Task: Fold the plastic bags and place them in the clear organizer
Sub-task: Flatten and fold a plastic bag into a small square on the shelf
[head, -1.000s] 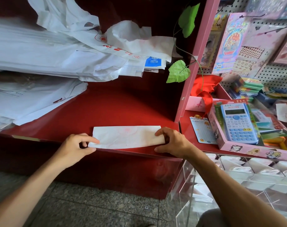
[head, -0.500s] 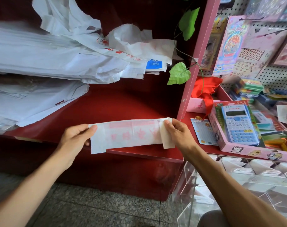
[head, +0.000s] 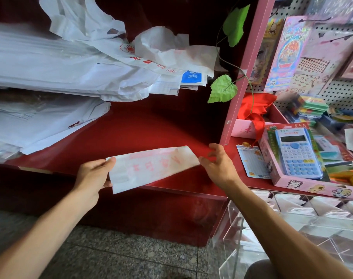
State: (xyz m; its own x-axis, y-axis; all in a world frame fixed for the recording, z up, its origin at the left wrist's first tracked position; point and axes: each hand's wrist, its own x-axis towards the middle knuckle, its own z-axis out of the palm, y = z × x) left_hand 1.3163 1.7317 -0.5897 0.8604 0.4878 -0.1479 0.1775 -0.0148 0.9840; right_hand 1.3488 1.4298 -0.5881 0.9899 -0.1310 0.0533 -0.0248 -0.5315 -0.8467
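A white plastic bag (head: 151, 168) with faint red print is folded into a long flat strip. It hangs just above the front edge of the red shelf (head: 161, 125), its right end tilted higher. My left hand (head: 93, 176) grips the strip's left end, thumb on top. My right hand (head: 220, 168) is at the right end with fingers loosely spread; only the thumb tip meets the bag's edge. The clear organizer (head: 288, 226) stands at the lower right, and folded white bags show in its compartments.
Loose white bags are heaped at the shelf's back left (head: 71, 67), with a flatter stack (head: 40, 121) below them. A pink post (head: 244, 77) bounds the shelf on the right. Beyond it, a pink tray (head: 312, 188) holds a blue calculator (head: 296, 156).
The folded strip was lifted off the shelf and turned over, showing its red print. Its right end then rose, and my right hand loosened from a pinch to spread fingers.
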